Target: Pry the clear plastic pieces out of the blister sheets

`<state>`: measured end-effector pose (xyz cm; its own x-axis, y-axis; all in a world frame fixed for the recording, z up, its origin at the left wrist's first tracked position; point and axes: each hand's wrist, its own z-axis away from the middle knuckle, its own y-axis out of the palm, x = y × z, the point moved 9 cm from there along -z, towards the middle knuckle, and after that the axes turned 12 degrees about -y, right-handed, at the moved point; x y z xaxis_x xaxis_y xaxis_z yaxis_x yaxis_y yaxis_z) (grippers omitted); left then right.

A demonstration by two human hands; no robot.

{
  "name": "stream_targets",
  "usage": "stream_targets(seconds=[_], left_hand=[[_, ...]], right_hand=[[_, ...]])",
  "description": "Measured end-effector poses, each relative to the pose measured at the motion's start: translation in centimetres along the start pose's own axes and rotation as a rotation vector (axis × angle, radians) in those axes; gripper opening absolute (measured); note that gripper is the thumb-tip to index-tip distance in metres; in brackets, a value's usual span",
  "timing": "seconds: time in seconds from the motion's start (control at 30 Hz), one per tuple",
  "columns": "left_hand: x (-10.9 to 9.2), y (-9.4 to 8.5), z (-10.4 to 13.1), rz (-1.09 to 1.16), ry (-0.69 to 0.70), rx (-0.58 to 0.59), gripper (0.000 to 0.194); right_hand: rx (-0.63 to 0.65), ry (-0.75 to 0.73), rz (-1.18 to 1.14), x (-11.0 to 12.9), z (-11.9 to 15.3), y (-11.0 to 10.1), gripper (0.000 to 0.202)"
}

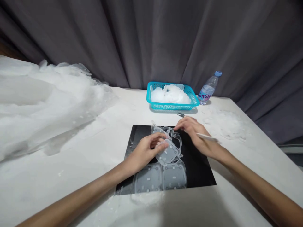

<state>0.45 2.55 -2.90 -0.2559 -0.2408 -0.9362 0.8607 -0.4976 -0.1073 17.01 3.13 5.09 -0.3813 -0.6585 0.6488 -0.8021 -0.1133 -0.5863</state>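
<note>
The left hand (148, 148) has its fingers closed on a clear plastic piece (168, 152), over the centre of the black mat (197, 167). The right hand (192, 130) is at the mat's far right part, its fingers partly curled beside the piece's thin outer strip (180, 143); whether they pinch it cannot be told. A white handle (207, 137) lies against this hand; its grip on it is unclear. Two more clear pieces (162, 177) lie on the near part of the mat; the basket (171, 107) stands beyond it. For good control, support the piece close to the strip, keep any pull low and gradual, and avoid bending the flat panel, as thin plastic may tear.
</note>
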Motion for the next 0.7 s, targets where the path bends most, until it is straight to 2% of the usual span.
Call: stream_targets(seconds=[0.13,0.2,0.3,0.5,0.6,0.7], left_hand=[[-0.8,0.1,0.4,-0.155,0.087,-0.04,0.03],[-1.2,0.1,0.6,-0.18,0.105,-0.053,0.028],[-1.6,0.1,0.7,-0.201,0.118,-0.066,0.024],[-2.3,0.0,0.8,-0.299,0.117,-0.096,0.025],[-2.5,0.6,1.2,-0.397,0.143,-0.084,0.024],[-3.8,2.4,3.0,-0.644,0.386,-0.091,0.025]], right_hand=[[0.216,0.024,0.001,-0.3,0.5,3.8,0.039],[0.241,0.068,-0.041,-0.7,0.7,4.7,0.029],[0.203,0.147,-0.152,-1.5,0.7,5.0,0.017],[0.173,0.297,-0.323,-3.3,0.7,5.5,0.02],[0.186,0.308,-0.243,-3.7,0.5,5.5,0.016],[0.182,0.293,0.029,-4.4,0.2,4.7,0.013]])
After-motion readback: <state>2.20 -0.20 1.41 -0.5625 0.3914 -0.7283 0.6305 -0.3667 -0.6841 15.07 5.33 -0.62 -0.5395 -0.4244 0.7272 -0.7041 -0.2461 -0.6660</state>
